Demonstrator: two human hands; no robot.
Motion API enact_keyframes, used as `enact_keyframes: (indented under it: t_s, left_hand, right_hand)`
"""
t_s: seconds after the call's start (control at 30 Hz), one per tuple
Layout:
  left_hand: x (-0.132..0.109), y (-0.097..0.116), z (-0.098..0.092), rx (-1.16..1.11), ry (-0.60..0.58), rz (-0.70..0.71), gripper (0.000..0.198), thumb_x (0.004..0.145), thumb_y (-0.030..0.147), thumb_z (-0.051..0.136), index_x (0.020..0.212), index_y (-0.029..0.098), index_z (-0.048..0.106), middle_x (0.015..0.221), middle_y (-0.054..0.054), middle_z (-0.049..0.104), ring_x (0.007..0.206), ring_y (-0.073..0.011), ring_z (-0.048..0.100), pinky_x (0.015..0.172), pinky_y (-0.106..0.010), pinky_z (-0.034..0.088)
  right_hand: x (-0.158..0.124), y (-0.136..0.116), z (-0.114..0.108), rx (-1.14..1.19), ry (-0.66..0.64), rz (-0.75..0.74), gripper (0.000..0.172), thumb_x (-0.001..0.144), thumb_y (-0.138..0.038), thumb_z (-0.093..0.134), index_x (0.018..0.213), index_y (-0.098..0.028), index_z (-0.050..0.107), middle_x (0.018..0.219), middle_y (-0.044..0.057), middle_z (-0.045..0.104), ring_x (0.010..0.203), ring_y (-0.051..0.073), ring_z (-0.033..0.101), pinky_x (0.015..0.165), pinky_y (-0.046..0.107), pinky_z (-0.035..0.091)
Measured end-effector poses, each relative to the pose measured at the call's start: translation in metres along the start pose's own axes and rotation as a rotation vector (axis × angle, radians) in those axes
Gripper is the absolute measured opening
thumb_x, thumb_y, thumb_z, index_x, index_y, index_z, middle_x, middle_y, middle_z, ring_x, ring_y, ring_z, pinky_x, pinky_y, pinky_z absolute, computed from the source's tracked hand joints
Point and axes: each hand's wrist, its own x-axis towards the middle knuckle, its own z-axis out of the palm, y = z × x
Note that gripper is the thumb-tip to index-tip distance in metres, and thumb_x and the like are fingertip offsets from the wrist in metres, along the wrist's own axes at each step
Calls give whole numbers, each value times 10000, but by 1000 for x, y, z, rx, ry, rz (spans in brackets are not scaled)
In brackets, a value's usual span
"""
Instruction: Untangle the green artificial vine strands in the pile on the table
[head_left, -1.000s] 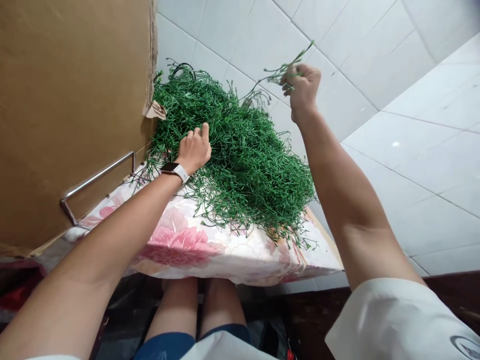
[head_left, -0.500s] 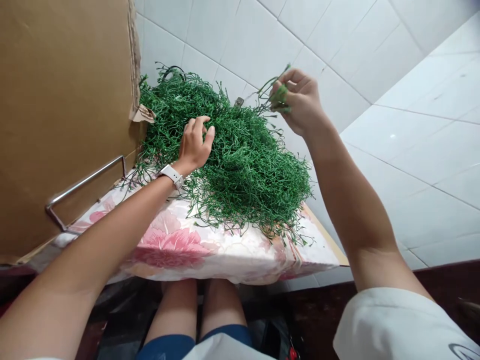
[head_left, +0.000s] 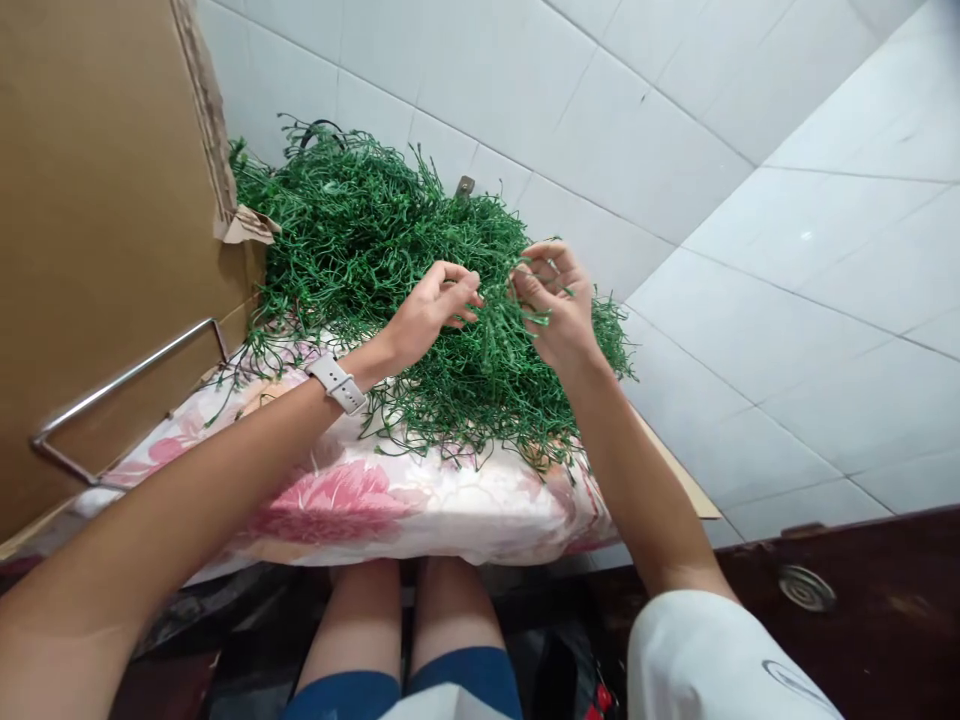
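Green sprigs lower now, apparently in right hand.

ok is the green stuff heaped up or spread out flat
Heaped: the green stems rise in a tangled mound in front of the tiled wall, with loose ends straggling onto the flowered cloth.

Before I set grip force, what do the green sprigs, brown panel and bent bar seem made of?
Green sprigs: probably plastic with slight sheen, judging by their uniform colour. Brown panel: likely smooth cardboard; its ragged edge looks layered. Bent bar: apparently polished metal, given its bright highlights.
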Motion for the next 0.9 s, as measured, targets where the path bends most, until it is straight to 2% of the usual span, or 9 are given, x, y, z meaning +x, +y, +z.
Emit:
enact_keyframes:
  t_s: [0.07, 0.13, 0.23, 0.33, 0.4, 0.53, 0.63, 0.73, 0.9]
  left_hand:
    - [-2, -4, 7, 7, -34, -4, 265, 948, 413, 596, 1092, 191, 574, 889, -27, 654, 796, -121, 616, 738, -261, 495]
    - [-4, -8, 10, 64, -28, 61, 253, 921, 410, 628, 1035, 185, 608, 842, -16, 629, 774, -122, 580, 748, -276, 483]
    - [-4, -9, 8, 139, 44, 92, 172, 896, 359, 621, 904, 189, 593, 839, -18, 627, 781, -129, 563, 765, -292, 482]
    - [-3, -7, 4, 185, 98, 54, 84, 856, 252, 598, 818, 193, 551, 788, -12, 610, 761, -133, 548, 770, -301, 484]
    - [-3, -6, 3, 199, 100, 32, 132, 854, 245, 584, 749, 194, 523, 714, -4, 568, 704, -127, 516, 726, -295, 468]
    - [-6, -9, 7, 243, 55, 24, 351, 900, 411, 595, 649, 200, 470, 601, 20, 462, 582, -101, 405, 598, -268, 389]
    - [-8, -12, 11, 267, 23, 72, 299, 866, 424, 654, 708, 177, 598, 612, 27, 488, 566, -89, 388, 564, -258, 345]
    - [-8, -15, 11, 292, 8, 95, 244, 873, 376, 651, 861, 150, 741, 623, 21, 542, 558, -85, 369, 541, -257, 299]
    - [-9, -11, 10, 367, -100, 108, 217, 877, 286, 632, 875, 129, 782, 636, 7, 586, 563, -81, 381, 542, -246, 289]
  right_hand:
    - [-16, 12, 8, 114, 57, 27, 434, 685, -572, 897, 917, -322, 629, 831, -10, 643, 727, 172, 652, 662, 342, 572]
    - [-27, 23, 16, 162, 85, 43, 391, 692, -556, 897, 896, -332, 651, 845, -18, 664, 726, 168, 655, 677, 345, 578]
    - [-35, 30, 20, 105, 76, 48, 325, 727, -563, 864, 917, -357, 700, 868, -13, 702, 747, 189, 662, 720, 382, 588]
    - [-36, 30, 12, 45, 99, 30, 288, 738, -565, 847, 878, -341, 732, 882, 1, 721, 770, 194, 661, 724, 380, 564]
    - [-34, 27, 4, 66, 96, 36, 268, 732, -537, 854, 840, -320, 739, 852, 2, 701, 722, 169, 611, 670, 348, 521]
    - [-33, 22, -6, 224, -13, 131, 284, 688, -465, 866, 788, -262, 694, 841, 4, 645, 665, 125, 520, 614, 298, 466]
    - [-35, 17, -7, 358, -121, 215, 302, 748, -465, 784, 721, -227, 599, 782, 11, 597, 670, 129, 521, 626, 291, 474]
    - [-37, 13, -4, 404, -196, 228, 445, 817, -575, 708, 647, -233, 478, 688, 1, 491, 642, 139, 475, 633, 308, 490]
    - [-39, 11, -3, 355, -224, 215, 572, 849, -639, 717, 624, -244, 370, 646, -28, 350, 597, 129, 382, 623, 312, 497]
